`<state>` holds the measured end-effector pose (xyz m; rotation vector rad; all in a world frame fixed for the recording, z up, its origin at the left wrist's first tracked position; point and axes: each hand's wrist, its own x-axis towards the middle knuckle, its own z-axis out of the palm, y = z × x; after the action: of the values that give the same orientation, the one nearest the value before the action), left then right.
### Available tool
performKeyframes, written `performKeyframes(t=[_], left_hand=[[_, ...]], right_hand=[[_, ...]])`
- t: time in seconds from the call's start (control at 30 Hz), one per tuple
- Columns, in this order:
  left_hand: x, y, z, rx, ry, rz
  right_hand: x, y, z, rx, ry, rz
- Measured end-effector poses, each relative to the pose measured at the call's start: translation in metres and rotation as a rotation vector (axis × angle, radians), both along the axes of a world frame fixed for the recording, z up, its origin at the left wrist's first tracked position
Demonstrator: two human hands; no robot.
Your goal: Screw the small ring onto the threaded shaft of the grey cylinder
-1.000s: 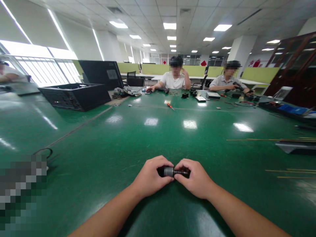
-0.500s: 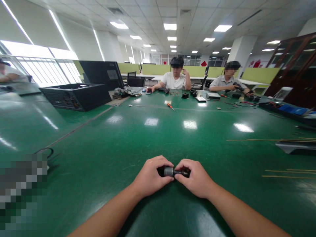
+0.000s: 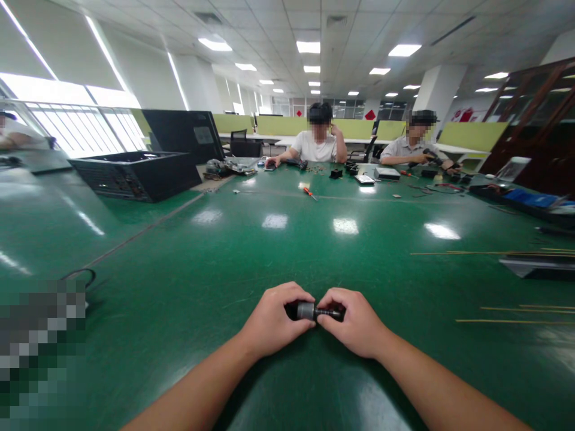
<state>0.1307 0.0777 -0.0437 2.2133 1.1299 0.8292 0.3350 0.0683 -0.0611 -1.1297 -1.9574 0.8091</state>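
Observation:
A grey metal cylinder (image 3: 306,310) with a thin, dark, ridged shaft (image 3: 327,313) lies crosswise between my hands, low over the green table. My left hand (image 3: 281,317) has its thumb and fingers curled round the thick grey end. The thumb and forefinger of my right hand (image 3: 353,320) close round the shaft, and the fingertips of both hands almost meet. Its two ends are partly hidden in my palms, and I cannot tell what exact kind of part it is.
Thin yellowish rods (image 3: 498,322) lie at the right near a grey tray-like piece (image 3: 530,267). An orange screwdriver (image 3: 308,192) lies farther off. A black computer case (image 3: 135,176) stands far left. Two people sit opposite, with electronic parts before them.
My hands and the metal part stay nearly in place. The whole view has shifted very slightly; one thin rod at the right shows farther left.

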Motion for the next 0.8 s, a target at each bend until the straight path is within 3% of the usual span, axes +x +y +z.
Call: performKeyframes(t=[0.8], left_hand=[[-0.0009,0.0015,-0.0010,-0.005,-0.011,-0.003]], right_hand=[[0.0003,-0.0003,-0.0001,-0.002,-0.007,-0.003]])
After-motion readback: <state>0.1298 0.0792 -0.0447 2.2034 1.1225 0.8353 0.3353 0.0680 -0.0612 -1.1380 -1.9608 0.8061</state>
